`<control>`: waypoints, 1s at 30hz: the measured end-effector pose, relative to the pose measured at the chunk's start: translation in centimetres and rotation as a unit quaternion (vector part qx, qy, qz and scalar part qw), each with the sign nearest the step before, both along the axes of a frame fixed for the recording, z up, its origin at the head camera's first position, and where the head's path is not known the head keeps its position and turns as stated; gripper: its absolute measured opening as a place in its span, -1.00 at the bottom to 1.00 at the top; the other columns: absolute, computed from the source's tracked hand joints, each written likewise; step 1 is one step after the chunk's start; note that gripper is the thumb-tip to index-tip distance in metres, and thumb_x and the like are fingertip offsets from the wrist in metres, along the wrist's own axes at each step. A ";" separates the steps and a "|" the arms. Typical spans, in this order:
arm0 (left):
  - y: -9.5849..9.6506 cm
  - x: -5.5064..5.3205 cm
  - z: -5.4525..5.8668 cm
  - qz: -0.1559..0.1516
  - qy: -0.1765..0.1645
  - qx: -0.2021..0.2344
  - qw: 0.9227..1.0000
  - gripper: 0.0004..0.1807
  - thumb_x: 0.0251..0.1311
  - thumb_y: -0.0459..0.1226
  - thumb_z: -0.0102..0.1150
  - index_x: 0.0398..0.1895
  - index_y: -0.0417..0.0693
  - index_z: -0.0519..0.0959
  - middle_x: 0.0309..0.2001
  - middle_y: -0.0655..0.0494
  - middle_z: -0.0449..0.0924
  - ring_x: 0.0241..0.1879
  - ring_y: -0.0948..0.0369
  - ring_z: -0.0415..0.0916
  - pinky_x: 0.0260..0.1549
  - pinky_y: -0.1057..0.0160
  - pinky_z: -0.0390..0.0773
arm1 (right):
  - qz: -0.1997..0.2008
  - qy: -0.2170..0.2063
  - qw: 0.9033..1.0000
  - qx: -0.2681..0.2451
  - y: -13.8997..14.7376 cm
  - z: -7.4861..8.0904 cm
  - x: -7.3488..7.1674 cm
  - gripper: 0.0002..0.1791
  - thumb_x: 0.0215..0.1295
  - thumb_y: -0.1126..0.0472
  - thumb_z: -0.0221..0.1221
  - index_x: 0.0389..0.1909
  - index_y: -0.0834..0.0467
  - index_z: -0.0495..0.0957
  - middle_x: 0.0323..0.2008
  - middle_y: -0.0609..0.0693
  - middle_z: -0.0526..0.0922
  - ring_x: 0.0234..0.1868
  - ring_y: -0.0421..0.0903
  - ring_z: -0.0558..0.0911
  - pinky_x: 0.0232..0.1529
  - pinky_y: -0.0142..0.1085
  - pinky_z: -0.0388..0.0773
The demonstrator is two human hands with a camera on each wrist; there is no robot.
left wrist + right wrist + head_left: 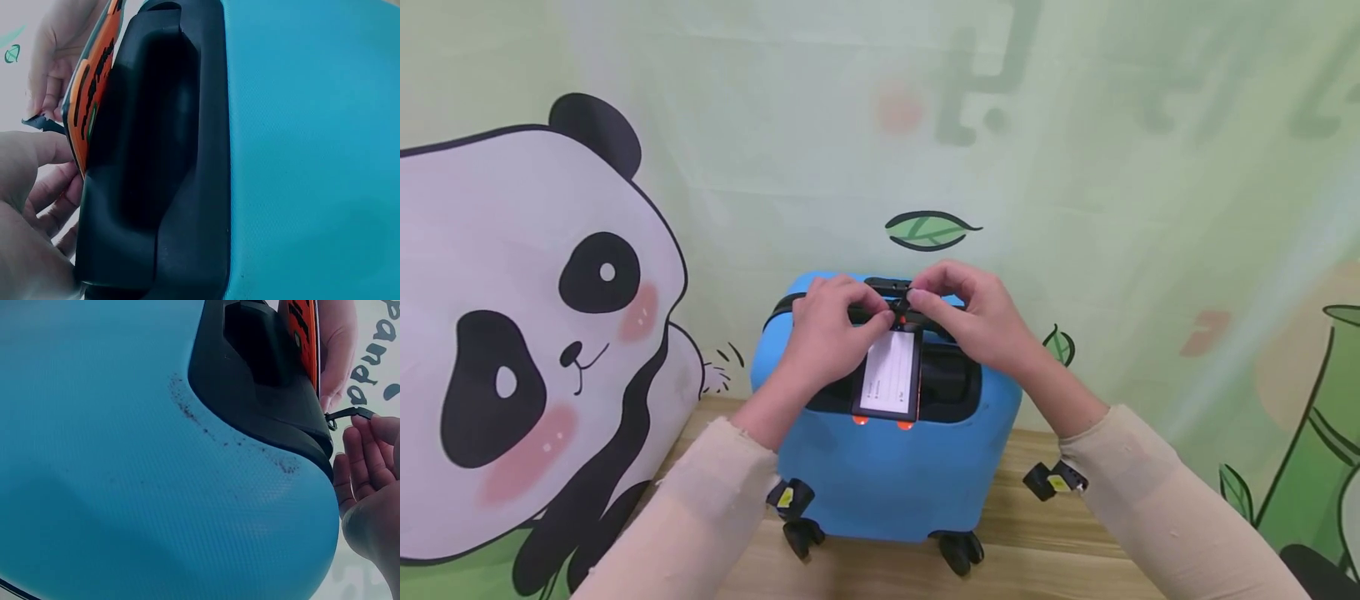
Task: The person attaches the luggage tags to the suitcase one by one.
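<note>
A blue suitcase (887,475) stands upright on the floor, a black handle recess (162,125) in its shell. Over that recess hangs a luggage tag (887,375) with a white card facing me; its orange back (97,87) shows in the left wrist view. My left hand (835,325) pinches the tag's top end with thumb and forefinger. Close beside it, my right hand (981,312) pinches the tag's thin black strap (350,414) between thumb and fingers. The suitcase's carry handle (887,285) lies just behind the fingertips, partly hidden by them.
Behind the suitcase hangs a green backdrop (775,167) printed with leaves and a large panda (550,292). Black wheels (961,552) rest on the wood-look floor (1045,533). Both wrists carry small black cameras (1052,481).
</note>
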State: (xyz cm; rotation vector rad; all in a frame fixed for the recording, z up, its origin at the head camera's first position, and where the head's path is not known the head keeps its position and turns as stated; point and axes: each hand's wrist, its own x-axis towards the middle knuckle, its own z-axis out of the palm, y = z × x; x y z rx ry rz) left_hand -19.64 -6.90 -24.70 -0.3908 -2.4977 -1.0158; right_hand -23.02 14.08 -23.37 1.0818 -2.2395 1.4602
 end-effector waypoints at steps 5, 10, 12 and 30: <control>0.1 0.0 0.0 -0.004 -0.008 0.007 1.000 -0.83 0.42 -0.18 0.37 -0.14 -0.10 0.79 0.00 -0.03 0.67 0.14 -0.02 0.40 0.24 -0.21 0.29 | -0.014 -0.006 1.000 -0.020 -0.1 -0.3 -0.6 -0.87 0.51 0.32 0.28 -0.06 0.31 0.67 -0.19 0.13 0.75 -0.11 -0.05 0.68 0.07 -0.24 0.61; 0.0 0.1 -0.2 -0.003 -0.004 0.014 1.000 -0.83 0.42 -0.19 0.37 -0.14 -0.11 0.79 -0.02 -0.02 0.67 0.16 -0.02 0.40 0.26 -0.21 0.28 | -0.051 0.055 0.997 -0.029 -0.5 -0.6 -1.2 -0.83 0.44 0.32 0.36 -0.06 0.29 0.65 -0.19 0.11 0.77 -0.20 -0.08 0.68 -0.06 -0.32 0.61; 0.0 0.1 -0.3 -0.002 0.000 0.016 1.000 -0.83 0.42 -0.19 0.37 -0.15 -0.11 0.79 -0.03 -0.03 0.68 0.15 -0.02 0.41 0.25 -0.21 0.29 | -0.066 0.102 0.992 -0.024 -0.6 -0.8 -1.3 -0.82 0.39 0.33 0.40 -0.08 0.29 0.66 -0.21 0.11 0.77 -0.24 -0.07 0.68 -0.10 -0.32 0.62; 0.1 0.0 -0.7 0.001 0.024 0.024 0.999 -0.87 0.40 -0.22 0.38 -0.23 -0.10 0.77 -0.06 -0.02 0.68 0.06 -0.01 0.43 0.21 -0.20 0.29 | -0.086 0.290 0.952 0.037 -0.6 -2.4 -0.3 -0.73 0.25 0.34 0.51 -0.03 0.26 0.81 -0.18 0.12 0.84 -0.13 0.06 0.72 -0.08 -0.09 0.68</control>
